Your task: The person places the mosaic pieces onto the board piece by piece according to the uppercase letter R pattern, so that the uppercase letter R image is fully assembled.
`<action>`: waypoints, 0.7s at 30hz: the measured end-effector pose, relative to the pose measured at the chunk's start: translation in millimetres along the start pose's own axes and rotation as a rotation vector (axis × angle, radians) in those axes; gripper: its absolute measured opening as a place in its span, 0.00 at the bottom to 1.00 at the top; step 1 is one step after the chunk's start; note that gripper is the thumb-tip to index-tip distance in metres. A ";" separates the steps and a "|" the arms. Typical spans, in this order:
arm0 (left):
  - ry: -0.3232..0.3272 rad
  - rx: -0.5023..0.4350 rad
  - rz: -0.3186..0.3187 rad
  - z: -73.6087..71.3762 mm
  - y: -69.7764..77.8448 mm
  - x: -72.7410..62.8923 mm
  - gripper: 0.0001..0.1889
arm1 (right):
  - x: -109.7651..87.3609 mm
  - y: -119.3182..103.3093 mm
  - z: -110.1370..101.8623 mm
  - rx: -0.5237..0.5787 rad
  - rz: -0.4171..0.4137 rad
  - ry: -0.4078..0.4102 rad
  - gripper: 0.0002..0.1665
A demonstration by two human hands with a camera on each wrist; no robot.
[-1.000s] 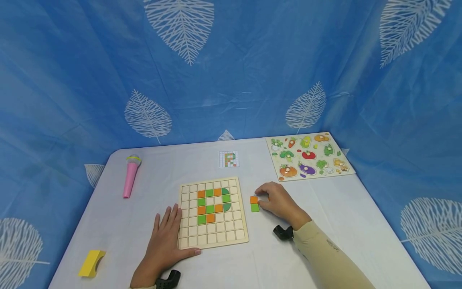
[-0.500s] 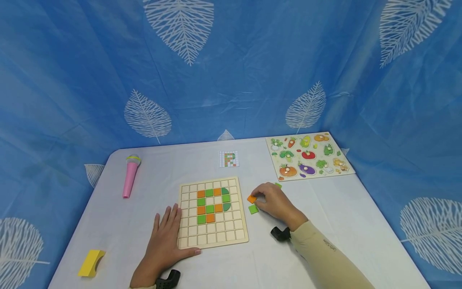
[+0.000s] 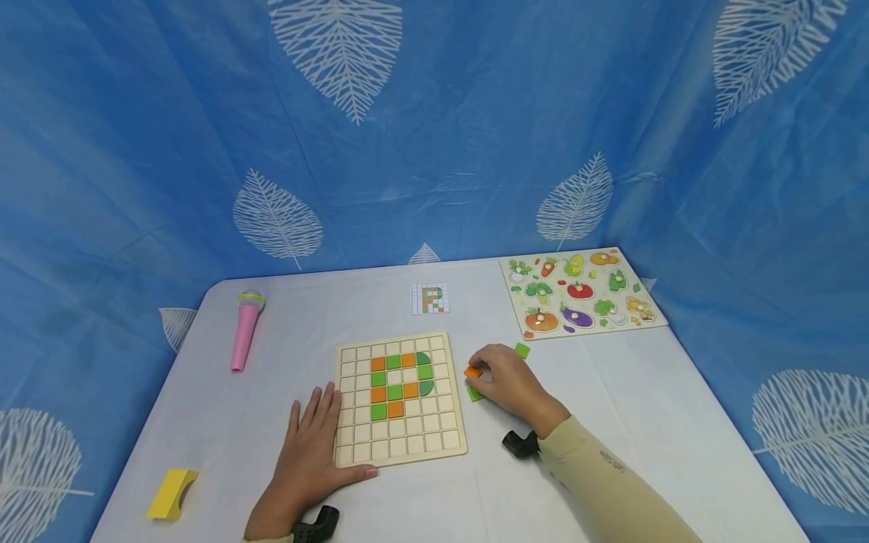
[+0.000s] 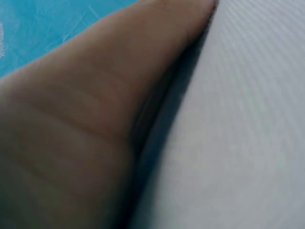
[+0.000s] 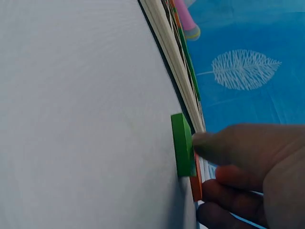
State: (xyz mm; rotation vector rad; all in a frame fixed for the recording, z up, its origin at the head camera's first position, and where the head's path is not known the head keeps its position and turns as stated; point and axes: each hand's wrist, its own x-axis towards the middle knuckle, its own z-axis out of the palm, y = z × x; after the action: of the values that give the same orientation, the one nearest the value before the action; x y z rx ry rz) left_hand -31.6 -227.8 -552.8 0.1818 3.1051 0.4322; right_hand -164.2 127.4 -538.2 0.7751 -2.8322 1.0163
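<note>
My left hand (image 3: 305,456) lies spread at the left edge of a wooden grid board (image 3: 434,445), its thumb along the near edge. Orange and green tiles on the board form a P-like shape with rounded dark green pieces at its right. Just right of the board, my right hand (image 3: 512,381) pinches a square orange tile (image 3: 472,372) between thumb and fingers. A green tile (image 3: 474,394) lies right below it, partly hidden by the thumb. The right wrist view shows this green tile (image 5: 181,145) beside the thumb, with the orange tile (image 5: 196,183) behind.
Another green tile (image 3: 522,350) lies behind the right hand. A small pattern card (image 3: 431,299) sits beyond the board. At back right is a vegetable puzzle board (image 3: 584,294). On the left are a pink toy microphone (image 3: 247,332) and a yellow arch block (image 3: 172,495).
My right hand has shifted slightly left and nearer, closing on the orange tile. The orange and green tiles have turned and shifted left. Another green tile has come into view behind it. The left hand stays put.
</note>
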 end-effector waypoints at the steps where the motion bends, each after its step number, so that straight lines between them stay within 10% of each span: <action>1: 0.001 -0.001 0.001 0.2 -0.1 -0.1 0.79 | 0.2 -1.0 0.8 -0.001 0.006 0.005 0.13; 21: 0.016 -0.018 0.007 0.8 0.5 -1.8 0.79 | 2.8 -7.0 4.1 0.038 0.034 0.045 0.14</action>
State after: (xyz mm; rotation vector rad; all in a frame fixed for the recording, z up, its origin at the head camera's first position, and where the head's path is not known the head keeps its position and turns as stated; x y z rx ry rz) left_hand -29.8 -227.3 -553.5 0.1897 3.1156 0.4635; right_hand -162.8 119.1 -536.8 0.7001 -2.8055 1.0806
